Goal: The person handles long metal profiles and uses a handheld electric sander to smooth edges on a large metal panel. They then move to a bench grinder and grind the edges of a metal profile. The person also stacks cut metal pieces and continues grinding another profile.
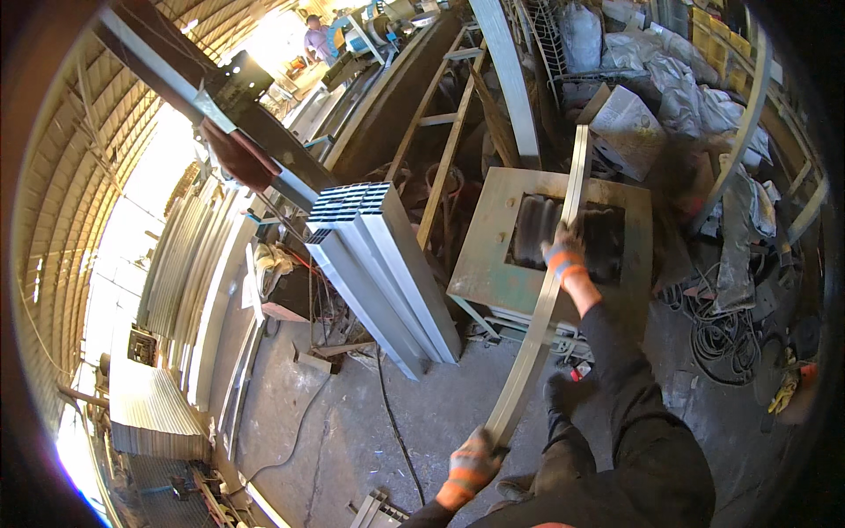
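A long, pale metal bar (531,352) with grooves along its length slants across the middle of the view. My left hand (473,466), in a grey and orange glove, grips its near end. Farther up, my right hand (565,253), gloved the same way, is closed around the bar. The far part passes over a greenish metal machine (493,238). Dark, bristly rollers (607,231) show in the rectangular opening of its top. Whether the bar touches the machine, I cannot tell.
A bundle of metal channels (387,273) stands upright left of the machine. Coiled cables (723,343) lie on the floor at right, and a black cable (393,422) runs across it. More long profiles (189,273) lean at left. Another person (317,40) is far back.
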A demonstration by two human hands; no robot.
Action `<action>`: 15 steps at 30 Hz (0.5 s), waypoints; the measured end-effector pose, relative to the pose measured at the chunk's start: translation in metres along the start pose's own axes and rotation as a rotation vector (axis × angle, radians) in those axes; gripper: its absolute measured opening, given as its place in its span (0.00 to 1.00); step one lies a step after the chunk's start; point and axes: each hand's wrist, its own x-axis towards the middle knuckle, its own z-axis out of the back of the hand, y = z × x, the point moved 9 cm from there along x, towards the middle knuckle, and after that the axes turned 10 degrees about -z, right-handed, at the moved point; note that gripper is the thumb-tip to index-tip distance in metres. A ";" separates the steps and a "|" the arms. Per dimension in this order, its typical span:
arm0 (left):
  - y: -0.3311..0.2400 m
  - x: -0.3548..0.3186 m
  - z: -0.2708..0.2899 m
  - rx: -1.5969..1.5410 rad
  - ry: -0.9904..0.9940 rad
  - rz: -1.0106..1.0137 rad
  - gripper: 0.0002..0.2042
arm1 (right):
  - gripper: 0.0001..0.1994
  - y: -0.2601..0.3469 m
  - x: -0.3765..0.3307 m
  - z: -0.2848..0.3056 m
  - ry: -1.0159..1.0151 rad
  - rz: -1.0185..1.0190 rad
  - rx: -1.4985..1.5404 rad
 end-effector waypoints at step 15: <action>-0.083 0.263 -0.009 0.128 -0.184 -0.157 0.27 | 0.39 -0.029 0.267 -0.005 -0.084 -0.047 -0.429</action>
